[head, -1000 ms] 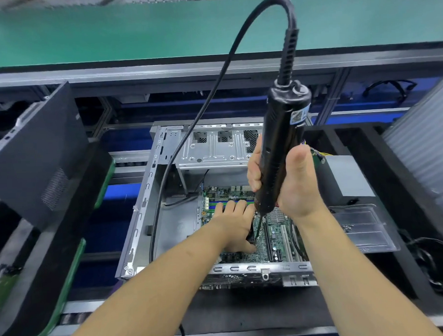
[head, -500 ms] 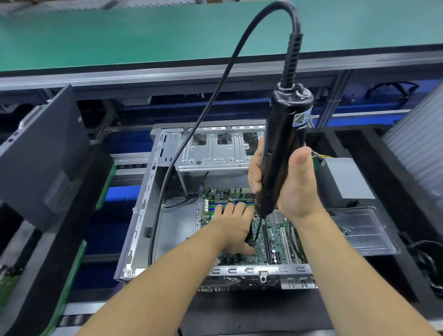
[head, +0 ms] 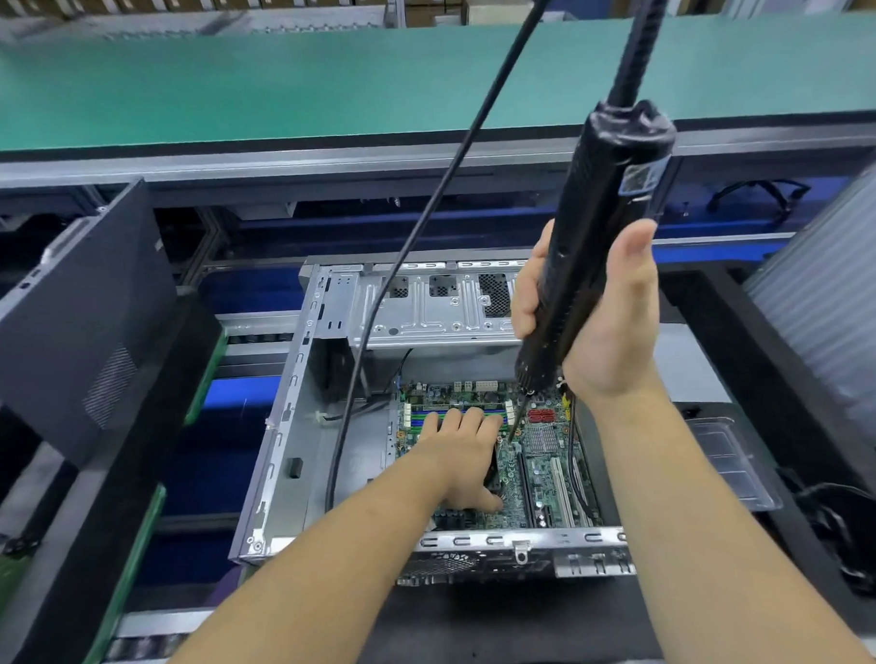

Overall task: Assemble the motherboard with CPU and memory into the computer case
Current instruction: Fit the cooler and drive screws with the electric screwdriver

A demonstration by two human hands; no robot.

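Green belt [head: 264, 83]: flat, matte, spanning the far width above a grey metal rail. Dark panel [head: 74, 317]: at left, tilted, smooth, with a perforated vent patch. Ribbed grey sheet [head: 837, 324]: at right edge, corrugated.

Case [head: 280, 439]: bare sheet steel, open-topped box, lying on its side on a black mat [head: 489, 630]; stamped slots along the near rim, perforated drive cage at the far wall.

Board [head: 538, 483]: green, rectangular, seated flat on the case floor toward the right; densely populated, with blue and green memory slots near its far edge, red connectors and a square silver heatsink right of centre, long black and white expansion slots near the front.

Driver [head: 598, 254]: black cylindrical body, matte, tilted slightly, ribbed strain relief at top, label on the side; thin steel bit at the lower end, tip meeting the board just right of the left fingertips. Cable [head: 421, 222]: black, looping from the top down into the case.

Clear tray [head: 733, 464]: moulded plastic, right of the case.

Right hand [head: 601, 319]: wrapped round the lower driver body, thumb upright along the right side, fingers curled round the left. Left hand [head: 464, 456]: palm down on the board, fingers straight and close together, tips over the memory slots, thumb spread toward the front.
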